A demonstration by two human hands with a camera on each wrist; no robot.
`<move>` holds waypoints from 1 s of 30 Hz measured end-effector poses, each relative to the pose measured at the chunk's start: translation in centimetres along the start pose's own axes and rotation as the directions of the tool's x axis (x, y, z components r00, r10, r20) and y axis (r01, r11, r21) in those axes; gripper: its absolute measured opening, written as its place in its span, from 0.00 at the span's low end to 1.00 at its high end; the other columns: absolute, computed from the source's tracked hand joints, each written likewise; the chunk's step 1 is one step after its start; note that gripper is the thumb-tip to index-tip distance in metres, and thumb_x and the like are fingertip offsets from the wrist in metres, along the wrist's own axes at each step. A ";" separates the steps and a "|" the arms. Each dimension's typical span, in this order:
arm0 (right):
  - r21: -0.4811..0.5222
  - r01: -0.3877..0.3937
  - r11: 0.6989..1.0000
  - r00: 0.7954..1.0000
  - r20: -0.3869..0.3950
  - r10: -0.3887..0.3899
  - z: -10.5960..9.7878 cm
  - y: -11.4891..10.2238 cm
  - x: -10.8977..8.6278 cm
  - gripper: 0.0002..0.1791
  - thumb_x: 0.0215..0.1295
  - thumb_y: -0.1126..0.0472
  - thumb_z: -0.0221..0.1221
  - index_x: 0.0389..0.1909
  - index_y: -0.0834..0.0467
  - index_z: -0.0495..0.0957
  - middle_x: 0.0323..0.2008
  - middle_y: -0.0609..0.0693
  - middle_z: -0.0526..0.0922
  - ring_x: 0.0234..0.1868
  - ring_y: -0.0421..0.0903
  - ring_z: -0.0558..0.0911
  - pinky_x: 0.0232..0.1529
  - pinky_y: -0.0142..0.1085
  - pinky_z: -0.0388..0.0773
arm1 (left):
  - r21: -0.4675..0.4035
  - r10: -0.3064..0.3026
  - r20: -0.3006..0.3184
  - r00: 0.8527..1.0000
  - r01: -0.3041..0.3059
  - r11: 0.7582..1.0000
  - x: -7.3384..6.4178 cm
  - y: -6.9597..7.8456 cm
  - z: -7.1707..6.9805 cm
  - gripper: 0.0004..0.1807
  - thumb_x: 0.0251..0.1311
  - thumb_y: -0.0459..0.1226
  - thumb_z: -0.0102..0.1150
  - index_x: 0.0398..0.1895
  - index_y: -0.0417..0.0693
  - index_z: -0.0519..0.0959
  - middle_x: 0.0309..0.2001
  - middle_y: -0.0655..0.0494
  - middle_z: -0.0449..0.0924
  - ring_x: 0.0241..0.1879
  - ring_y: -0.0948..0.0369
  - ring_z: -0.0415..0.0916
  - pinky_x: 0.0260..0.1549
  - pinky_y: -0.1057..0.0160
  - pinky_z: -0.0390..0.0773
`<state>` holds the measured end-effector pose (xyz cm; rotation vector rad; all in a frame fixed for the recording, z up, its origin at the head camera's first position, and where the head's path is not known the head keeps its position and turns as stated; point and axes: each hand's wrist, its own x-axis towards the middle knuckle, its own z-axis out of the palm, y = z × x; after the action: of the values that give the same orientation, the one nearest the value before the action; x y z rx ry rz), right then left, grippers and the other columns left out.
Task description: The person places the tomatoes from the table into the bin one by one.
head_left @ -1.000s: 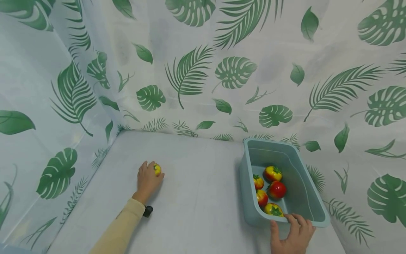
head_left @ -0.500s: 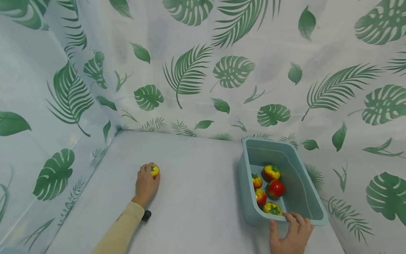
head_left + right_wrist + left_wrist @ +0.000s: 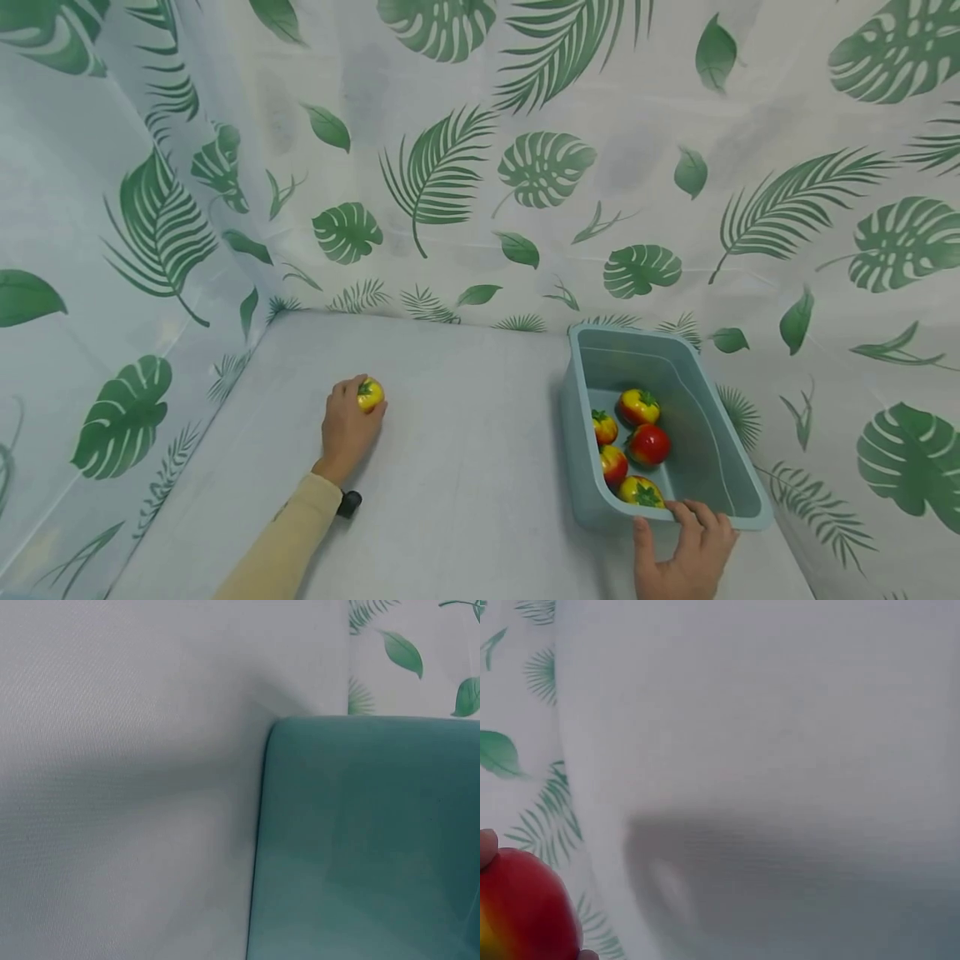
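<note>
On the left side of the white table, my left hand [image 3: 350, 430] holds a red-and-yellow toy fruit [image 3: 371, 395] with a green leafy crown, like a tomato or persimmon. The left wrist view shows the fruit's red side [image 3: 529, 904] between fingertips at its edges; the palm is hidden. At the right, my right hand [image 3: 688, 554] grips the near rim of a blue-green plastic bin [image 3: 731, 450], fingers over the rim and thumb outside. Several similar fruits [image 3: 648, 445] lie inside, toward its left wall. Only the bin's outer wall [image 3: 367, 840] shows in the right wrist view, without the hand.
A pale sheet with green leaf prints [image 3: 551, 242] hangs behind the table and along its left and right sides. The white tabletop [image 3: 472, 433] stretches between the held fruit and the bin. A small black device [image 3: 348, 503] sits at my left wrist.
The left fingers have drawn in around the fruit, and more of its yellow top shows now. The right hand keeps its place on the bin's rim. The head view has shifted slightly.
</note>
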<state>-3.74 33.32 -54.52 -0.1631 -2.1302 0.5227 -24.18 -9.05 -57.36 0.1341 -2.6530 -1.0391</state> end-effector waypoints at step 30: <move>0.042 0.012 0.999 0.999 -0.052 -0.010 0.3 0.3 -0.1 0.41 0.62 0.29 0.53 0.43 0.69 0.74 0.47 0.67 0.70 0.50 0.67 0.62 0.62 0.55 0.49 | -0.255 -0.023 -0.025 0.999 0.016 0.967 4.8 7.3 -4.5 0.35 0.57 0.48 0.67 0.66 0.49 0.69 0.59 0.43 0.68 0.53 0.49 0.67 0.51 0.46 0.69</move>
<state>-3.96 33.48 -54.92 -0.1398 -2.0672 0.5507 -27.33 -7.55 -48.19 0.1185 -2.4712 -1.3623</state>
